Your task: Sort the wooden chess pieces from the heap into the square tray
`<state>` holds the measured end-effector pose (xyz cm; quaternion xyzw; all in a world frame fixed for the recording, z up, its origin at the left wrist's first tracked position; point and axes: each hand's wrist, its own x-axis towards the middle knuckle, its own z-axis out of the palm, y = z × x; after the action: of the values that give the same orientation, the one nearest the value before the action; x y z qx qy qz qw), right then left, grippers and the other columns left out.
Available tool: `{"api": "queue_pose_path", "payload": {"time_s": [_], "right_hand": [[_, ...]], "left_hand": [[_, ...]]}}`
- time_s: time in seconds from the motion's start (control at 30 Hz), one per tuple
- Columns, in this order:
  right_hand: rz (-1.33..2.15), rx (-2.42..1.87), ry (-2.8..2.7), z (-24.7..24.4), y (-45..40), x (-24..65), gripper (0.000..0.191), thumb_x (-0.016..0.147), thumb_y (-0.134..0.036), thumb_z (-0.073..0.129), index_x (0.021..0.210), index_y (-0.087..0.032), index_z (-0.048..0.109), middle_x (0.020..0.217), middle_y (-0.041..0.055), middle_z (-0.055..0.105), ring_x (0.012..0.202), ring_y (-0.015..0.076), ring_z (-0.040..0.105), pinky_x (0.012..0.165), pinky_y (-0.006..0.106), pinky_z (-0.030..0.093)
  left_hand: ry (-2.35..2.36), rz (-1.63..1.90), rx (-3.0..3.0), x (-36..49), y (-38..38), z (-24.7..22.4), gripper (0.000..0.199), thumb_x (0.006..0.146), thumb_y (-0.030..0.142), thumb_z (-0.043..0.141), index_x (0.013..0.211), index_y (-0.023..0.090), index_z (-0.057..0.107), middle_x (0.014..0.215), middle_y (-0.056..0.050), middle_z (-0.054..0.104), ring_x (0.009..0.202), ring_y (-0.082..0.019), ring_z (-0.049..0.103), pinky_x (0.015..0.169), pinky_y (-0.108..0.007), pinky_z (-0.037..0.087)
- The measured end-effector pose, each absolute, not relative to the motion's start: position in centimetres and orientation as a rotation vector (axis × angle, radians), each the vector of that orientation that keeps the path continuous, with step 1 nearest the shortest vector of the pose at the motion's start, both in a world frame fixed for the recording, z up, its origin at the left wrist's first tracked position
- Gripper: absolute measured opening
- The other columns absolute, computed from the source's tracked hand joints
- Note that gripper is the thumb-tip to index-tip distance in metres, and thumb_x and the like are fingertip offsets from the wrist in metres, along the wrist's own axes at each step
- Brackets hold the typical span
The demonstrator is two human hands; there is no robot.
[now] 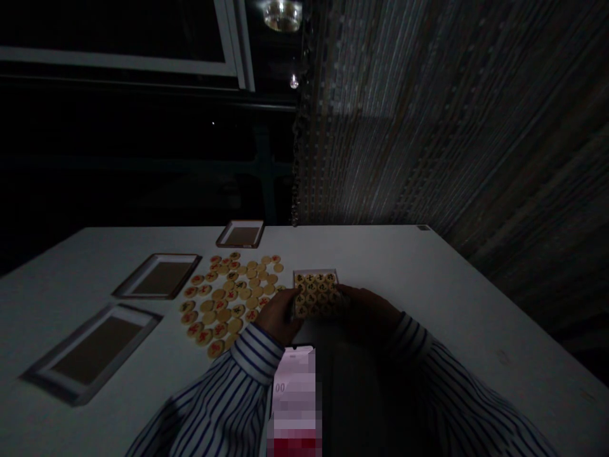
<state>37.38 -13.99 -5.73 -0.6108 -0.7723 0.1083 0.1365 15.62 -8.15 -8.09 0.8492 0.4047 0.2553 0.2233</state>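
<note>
My left hand (280,315) grips the left side of a small open box (314,271), with its fingers curled along the edge. On the opposite side, my right hand (370,310) closes round the box's right edge, partly lost in shadow. Inside the box, round wooden Chinese chess pieces (315,296) with dark characters lie in neat rows. Left of my left hand, many loose Chinese chess pieces (230,295) are spread over the white table (419,279). Some show red or black characters, others look blank.
A lit phone (294,387) lies close in front of me, partly behind my left sleeve. Three shallow trays or lids stand at the left: a near one (95,352), a middle one (159,277) and a far one (240,234). A bead curtain (390,114) hangs behind the table.
</note>
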Motion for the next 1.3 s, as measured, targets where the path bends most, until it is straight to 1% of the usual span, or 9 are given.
{"api": "queue_pose_path", "payload": {"time_s": [0.13, 0.27, 0.47, 0.57, 0.7, 0.8, 0.97, 1.13, 1.3], "right_hand": [[0.360, -1.659, -2.187, -5.4, -14.0, 37.8, 0.059, 0.068, -0.033, 0.057, 0.122, -0.016, 0.042, 0.109, 0.0120, 0.058, 0.092, 0.0229, 0.058, 0.078, 0.035, 0.046], [0.282, -1.653, -2.169, -5.1, -14.1, 38.5, 0.061, 0.066, -0.036, 0.059, 0.121, -0.016, 0.043, 0.108, 0.0117, 0.058, 0.083, 0.0201, 0.059, 0.070, 0.033, 0.048], [0.060, -1.696, -1.832, -4.9, -14.0, 39.0, 0.034, 0.078, -0.035, 0.045, 0.104, -0.014, 0.053, 0.087, 0.0067, 0.063, 0.067, 0.0138, 0.058, 0.066, 0.029, 0.047], [0.044, -1.683, -1.767, -4.7, -14.0, 39.0, 0.031, 0.078, -0.036, 0.045, 0.099, -0.016, 0.056, 0.083, 0.0055, 0.064, 0.066, 0.0141, 0.058, 0.062, 0.027, 0.047], [0.069, -1.643, -1.754, -4.2, -14.2, 38.4, 0.031, 0.079, -0.036, 0.044, 0.098, -0.016, 0.058, 0.081, 0.0050, 0.064, 0.064, 0.0138, 0.057, 0.059, 0.026, 0.047], [0.089, -1.600, -1.769, -3.5, -14.4, 37.6, 0.029, 0.079, -0.034, 0.045, 0.096, -0.015, 0.058, 0.080, 0.0050, 0.064, 0.064, 0.0133, 0.057, 0.059, 0.026, 0.046], [0.148, -1.515, -1.788, -2.4, -14.2, 35.9, 0.025, 0.079, -0.032, 0.046, 0.093, -0.016, 0.059, 0.083, 0.0046, 0.064, 0.069, 0.0135, 0.057, 0.062, 0.026, 0.046], [0.217, -1.496, -1.789, -1.6, -13.7, 33.8, 0.025, 0.079, -0.034, 0.046, 0.093, -0.018, 0.059, 0.083, 0.0036, 0.064, 0.071, 0.0141, 0.058, 0.065, 0.026, 0.046], [0.126, -1.418, -1.924, -2.1, -13.0, 31.3, 0.023, 0.078, -0.028, 0.045, 0.091, -0.016, 0.059, 0.088, 0.0056, 0.064, 0.079, 0.0142, 0.058, 0.070, 0.025, 0.044]], "left_hand": [[1.106, 0.763, 2.327, 15.6, -8.2, -7.9, 0.051, 0.057, 0.014, 0.061, 0.107, 0.015, 0.052, 0.103, -0.011, 0.059, 0.097, -0.023, 0.055, 0.084, -0.039, 0.044], [1.139, 0.926, 2.209, 15.0, -8.0, -7.2, 0.049, 0.060, 0.023, 0.062, 0.107, 0.014, 0.052, 0.104, -0.011, 0.059, 0.096, -0.023, 0.055, 0.083, -0.039, 0.046], [1.258, 1.204, 1.729, 13.4, -7.8, -4.5, 0.040, 0.067, 0.034, 0.057, 0.103, 0.016, 0.056, 0.093, -0.008, 0.063, 0.080, -0.018, 0.061, 0.075, -0.034, 0.050], [1.315, 1.295, 1.678, 11.8, -7.6, -2.9, 0.036, 0.067, 0.038, 0.057, 0.095, 0.015, 0.060, 0.089, -0.008, 0.064, 0.082, -0.019, 0.061, 0.075, -0.034, 0.050], [1.339, 1.407, 1.684, 9.3, -7.6, -1.5, 0.032, 0.065, 0.037, 0.058, 0.088, 0.014, 0.062, 0.090, -0.007, 0.065, 0.083, -0.018, 0.061, 0.073, -0.030, 0.051], [1.384, 1.395, 1.715, 8.1, -7.6, -0.9, 0.026, 0.066, 0.036, 0.057, 0.081, 0.016, 0.063, 0.087, -0.005, 0.066, 0.081, -0.017, 0.061, 0.073, -0.027, 0.050], [1.375, 1.296, 1.866, 8.2, -6.9, -1.0, 0.024, 0.067, 0.036, 0.056, 0.076, 0.015, 0.063, 0.082, -0.004, 0.067, 0.079, -0.017, 0.061, 0.074, -0.029, 0.049], [1.263, 1.220, 2.015, 9.6, -6.2, -2.0, 0.022, 0.071, 0.034, 0.052, 0.076, 0.015, 0.063, 0.083, -0.004, 0.066, 0.076, -0.016, 0.060, 0.074, -0.028, 0.048], [1.152, 1.097, 2.231, 9.9, -6.5, -3.4, 0.021, 0.075, 0.032, 0.049, 0.077, 0.017, 0.062, 0.082, -0.004, 0.066, 0.079, -0.016, 0.059, 0.076, -0.029, 0.046]]}}
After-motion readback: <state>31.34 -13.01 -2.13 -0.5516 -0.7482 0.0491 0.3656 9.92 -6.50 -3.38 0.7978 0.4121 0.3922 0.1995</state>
